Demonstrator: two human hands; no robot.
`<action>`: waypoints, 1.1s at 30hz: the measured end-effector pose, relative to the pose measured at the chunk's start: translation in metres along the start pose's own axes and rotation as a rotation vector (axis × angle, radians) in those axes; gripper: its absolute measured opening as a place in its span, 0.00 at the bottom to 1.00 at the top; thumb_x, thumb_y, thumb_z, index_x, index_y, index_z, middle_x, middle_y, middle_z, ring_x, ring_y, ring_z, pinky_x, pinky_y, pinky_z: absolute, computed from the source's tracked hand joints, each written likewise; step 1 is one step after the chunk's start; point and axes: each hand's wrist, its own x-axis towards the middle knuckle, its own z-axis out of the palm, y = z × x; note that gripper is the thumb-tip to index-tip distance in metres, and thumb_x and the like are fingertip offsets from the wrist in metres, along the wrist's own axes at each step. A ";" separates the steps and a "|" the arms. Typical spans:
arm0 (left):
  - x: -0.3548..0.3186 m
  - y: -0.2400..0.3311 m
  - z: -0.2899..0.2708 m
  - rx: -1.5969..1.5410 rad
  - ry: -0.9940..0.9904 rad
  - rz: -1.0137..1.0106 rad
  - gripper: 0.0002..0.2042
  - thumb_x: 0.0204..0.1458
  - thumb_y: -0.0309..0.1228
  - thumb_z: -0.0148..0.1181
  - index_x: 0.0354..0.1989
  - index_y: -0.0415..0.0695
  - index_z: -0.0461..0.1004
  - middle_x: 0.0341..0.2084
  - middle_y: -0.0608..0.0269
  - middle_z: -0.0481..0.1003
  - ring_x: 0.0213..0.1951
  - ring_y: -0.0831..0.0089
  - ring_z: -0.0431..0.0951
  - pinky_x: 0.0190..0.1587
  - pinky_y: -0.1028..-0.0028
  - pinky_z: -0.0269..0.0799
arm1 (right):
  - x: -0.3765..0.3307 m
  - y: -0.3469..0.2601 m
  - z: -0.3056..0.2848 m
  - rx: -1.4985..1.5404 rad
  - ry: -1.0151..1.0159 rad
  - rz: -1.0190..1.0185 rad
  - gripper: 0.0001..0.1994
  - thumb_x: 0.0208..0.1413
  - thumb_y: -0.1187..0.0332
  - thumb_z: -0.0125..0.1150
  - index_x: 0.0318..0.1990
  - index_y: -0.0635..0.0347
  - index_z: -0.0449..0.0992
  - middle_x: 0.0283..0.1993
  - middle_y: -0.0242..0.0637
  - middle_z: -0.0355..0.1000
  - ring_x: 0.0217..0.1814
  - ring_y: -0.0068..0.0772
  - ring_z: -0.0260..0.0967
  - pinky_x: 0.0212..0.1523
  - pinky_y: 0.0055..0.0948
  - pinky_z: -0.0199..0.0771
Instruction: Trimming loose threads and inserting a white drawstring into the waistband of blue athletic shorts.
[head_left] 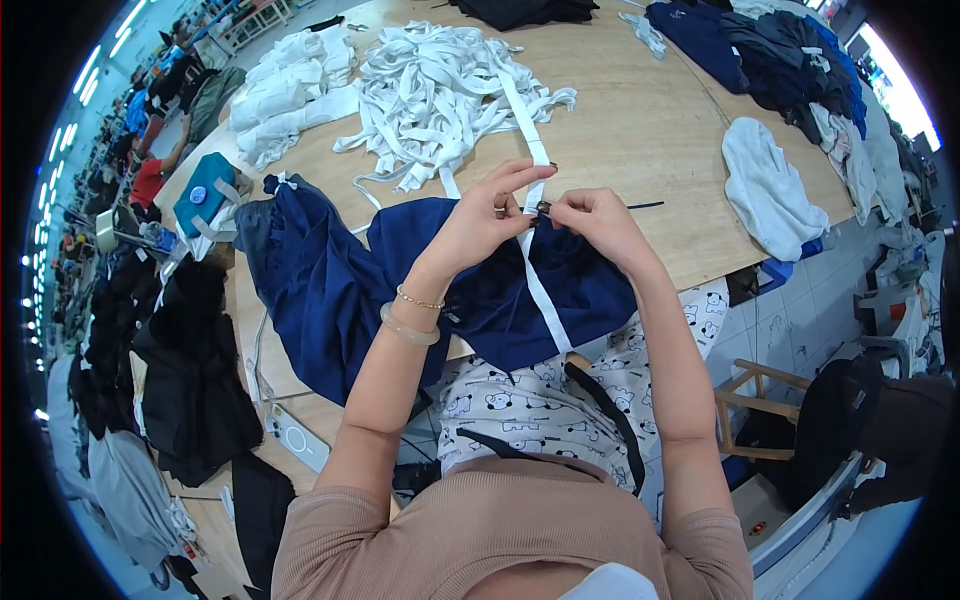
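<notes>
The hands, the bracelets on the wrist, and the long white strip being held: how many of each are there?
Bare hands: 2, the left hand and the right hand
Bracelets on the left wrist: 2, a thin gold chain bracelet and a pale smooth bangle
Long white fabric strip across the navy blue garment: 1
Total: 5

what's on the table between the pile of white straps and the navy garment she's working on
In the head view, mostly bare wooden table lies between the pile of white straps and the navy garment. One white strap crosses it, running from the pile down to both hands.
</notes>
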 end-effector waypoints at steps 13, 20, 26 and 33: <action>-0.005 0.004 -0.001 -0.045 -0.075 -0.028 0.33 0.43 0.13 0.53 0.61 0.49 0.62 0.59 0.65 0.56 0.25 0.88 0.61 0.31 0.85 0.64 | -0.002 -0.001 0.006 0.076 -0.025 -0.032 0.16 0.49 0.60 0.60 0.20 0.65 0.75 0.16 0.28 0.66 0.21 0.16 0.58 0.24 0.20 0.56; -0.001 0.006 -0.008 -0.085 -0.077 -0.035 0.35 0.41 0.13 0.54 0.62 0.50 0.61 0.61 0.64 0.53 0.25 0.87 0.61 0.34 0.86 0.65 | -0.007 -0.002 -0.005 0.073 -0.003 -0.017 0.15 0.50 0.62 0.59 0.21 0.65 0.75 0.18 0.27 0.68 0.22 0.15 0.58 0.25 0.19 0.57; 0.074 0.030 -0.078 0.411 0.363 0.347 0.27 0.44 0.23 0.60 0.57 0.47 0.67 0.55 0.61 0.66 0.49 0.75 0.69 0.44 0.76 0.68 | -0.020 0.001 -0.022 0.181 0.183 0.022 0.14 0.58 0.59 0.48 0.26 0.57 0.73 0.17 0.17 0.54 0.19 0.09 0.46 0.19 0.15 0.42; 0.147 0.034 -0.201 0.777 0.567 0.558 0.35 0.36 0.27 0.66 0.59 0.46 0.63 0.48 0.41 0.70 0.52 0.48 0.68 0.53 0.62 0.64 | -0.026 0.087 -0.058 -0.079 0.610 0.003 0.11 0.55 0.64 0.54 0.35 0.66 0.72 0.24 0.34 0.66 0.29 0.27 0.65 0.32 0.27 0.65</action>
